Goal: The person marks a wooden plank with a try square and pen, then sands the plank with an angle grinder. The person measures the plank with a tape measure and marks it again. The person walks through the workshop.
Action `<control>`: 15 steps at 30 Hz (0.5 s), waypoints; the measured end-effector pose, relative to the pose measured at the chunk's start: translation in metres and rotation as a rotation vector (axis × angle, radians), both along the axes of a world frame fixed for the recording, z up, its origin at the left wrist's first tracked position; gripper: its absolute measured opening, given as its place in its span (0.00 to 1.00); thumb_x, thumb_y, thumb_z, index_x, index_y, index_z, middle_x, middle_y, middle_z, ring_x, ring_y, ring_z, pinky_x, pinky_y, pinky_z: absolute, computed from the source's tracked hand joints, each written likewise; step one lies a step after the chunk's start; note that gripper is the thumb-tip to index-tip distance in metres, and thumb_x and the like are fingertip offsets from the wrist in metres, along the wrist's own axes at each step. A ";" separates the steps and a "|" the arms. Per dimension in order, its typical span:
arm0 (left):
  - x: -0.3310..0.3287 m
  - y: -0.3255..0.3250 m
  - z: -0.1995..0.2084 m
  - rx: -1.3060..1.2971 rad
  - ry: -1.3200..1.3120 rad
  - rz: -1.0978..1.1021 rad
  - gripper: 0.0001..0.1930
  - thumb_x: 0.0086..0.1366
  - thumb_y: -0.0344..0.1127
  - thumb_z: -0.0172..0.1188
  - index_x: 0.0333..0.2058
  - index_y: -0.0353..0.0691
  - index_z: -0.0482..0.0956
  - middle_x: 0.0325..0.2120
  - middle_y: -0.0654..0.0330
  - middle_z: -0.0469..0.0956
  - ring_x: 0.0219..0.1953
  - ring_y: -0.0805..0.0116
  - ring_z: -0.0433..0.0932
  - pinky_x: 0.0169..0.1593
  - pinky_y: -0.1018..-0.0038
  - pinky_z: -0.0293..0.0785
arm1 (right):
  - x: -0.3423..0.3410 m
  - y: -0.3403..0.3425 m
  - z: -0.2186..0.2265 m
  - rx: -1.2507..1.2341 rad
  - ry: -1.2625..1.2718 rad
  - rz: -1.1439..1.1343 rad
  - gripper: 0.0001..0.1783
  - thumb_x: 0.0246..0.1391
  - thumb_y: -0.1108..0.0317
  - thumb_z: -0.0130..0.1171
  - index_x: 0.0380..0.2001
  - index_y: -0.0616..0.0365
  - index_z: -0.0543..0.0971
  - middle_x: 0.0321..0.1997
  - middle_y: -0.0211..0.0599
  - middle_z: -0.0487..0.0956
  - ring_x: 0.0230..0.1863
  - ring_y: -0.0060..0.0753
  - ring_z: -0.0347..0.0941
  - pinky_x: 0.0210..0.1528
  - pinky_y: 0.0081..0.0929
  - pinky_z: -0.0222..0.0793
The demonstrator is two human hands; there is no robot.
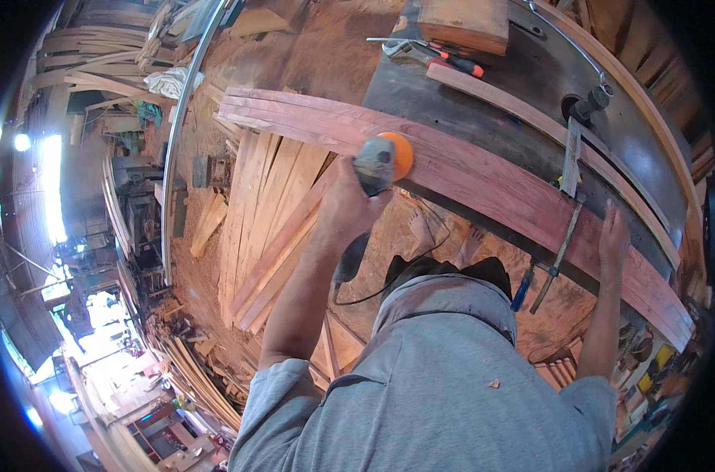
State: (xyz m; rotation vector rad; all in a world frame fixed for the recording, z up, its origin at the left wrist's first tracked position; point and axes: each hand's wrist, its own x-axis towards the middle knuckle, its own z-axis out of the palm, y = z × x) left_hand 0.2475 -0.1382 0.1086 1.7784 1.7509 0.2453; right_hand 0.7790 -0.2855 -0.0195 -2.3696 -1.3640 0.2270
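In my left hand (346, 200) is an angle grinder (375, 164), its fingers closed around the grey head end. The grinder's orange disc (403, 156) is at the near edge of a long, reddish glued-up wooden board (491, 185); whether it presses on the wood I cannot tell. Below the hand hangs the dark grinder body, with a black cord (436, 245) looping toward my feet. My right hand (613, 236) lies on the board's right part with fingers stretched out, gripping nothing. Between the hands a bar clamp (562, 256) with a blue handle spans the board.
A dark metal bench (483, 106) lies under the board, bearing a saw-like tool with a red handle (466, 64), a wood block (467, 27) and narrow strips (522, 102). Pale planks (255, 204) lean below the board's left end. Sawdust and offcuts cover the floor (318, 47).
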 end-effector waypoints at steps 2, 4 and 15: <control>0.006 -0.004 0.012 -0.026 -0.049 0.051 0.38 0.57 0.39 0.73 0.59 0.31 0.61 0.45 0.39 0.81 0.49 0.41 0.83 0.52 0.53 0.77 | -0.001 0.001 0.005 -0.038 0.009 -0.011 0.26 0.75 0.47 0.45 0.39 0.62 0.78 0.39 0.59 0.80 0.41 0.61 0.78 0.42 0.49 0.70; 0.024 -0.025 0.013 -0.085 0.002 -0.003 0.38 0.59 0.42 0.70 0.60 0.34 0.60 0.45 0.37 0.80 0.49 0.37 0.82 0.52 0.51 0.77 | 0.009 0.000 -0.010 0.003 -0.019 0.012 0.27 0.75 0.47 0.44 0.39 0.63 0.77 0.38 0.58 0.79 0.41 0.61 0.78 0.42 0.50 0.70; 0.029 -0.029 0.020 -0.062 0.010 -0.075 0.38 0.57 0.37 0.72 0.60 0.35 0.60 0.46 0.33 0.79 0.51 0.40 0.82 0.51 0.56 0.77 | 0.005 0.004 -0.004 -0.092 -0.017 -0.020 0.29 0.75 0.44 0.43 0.42 0.63 0.79 0.39 0.57 0.80 0.41 0.63 0.77 0.44 0.51 0.70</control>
